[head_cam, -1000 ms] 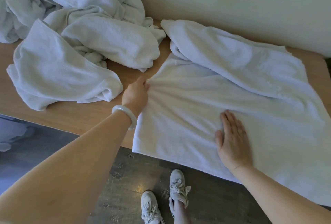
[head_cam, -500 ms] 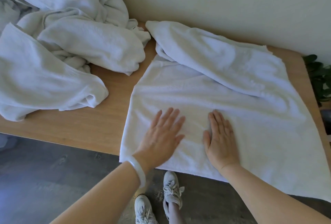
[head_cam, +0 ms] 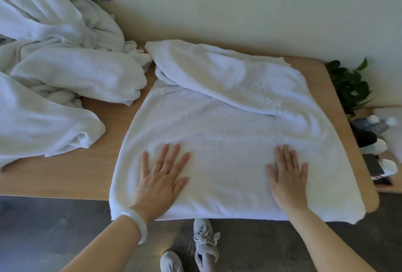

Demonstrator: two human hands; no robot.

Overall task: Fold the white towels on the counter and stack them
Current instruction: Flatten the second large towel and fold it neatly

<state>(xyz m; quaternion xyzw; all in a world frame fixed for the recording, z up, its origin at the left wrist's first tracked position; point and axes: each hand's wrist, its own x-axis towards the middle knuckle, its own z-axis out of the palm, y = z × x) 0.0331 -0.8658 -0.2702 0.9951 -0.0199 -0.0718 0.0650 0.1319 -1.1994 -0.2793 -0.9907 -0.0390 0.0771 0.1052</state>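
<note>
While your left hand (head_cam: 162,176) and right hand (head_cam: 287,176) press flat on one towel (head_cam: 228,141), fingers straight, its fold looks unfinished. The pile (head_cam: 54,76) waits unfolded; nothing is stacked.

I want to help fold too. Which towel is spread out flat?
The spread towel on the right, under the left hand and right hand. The pile of towels on the left is all bunched up.
</note>
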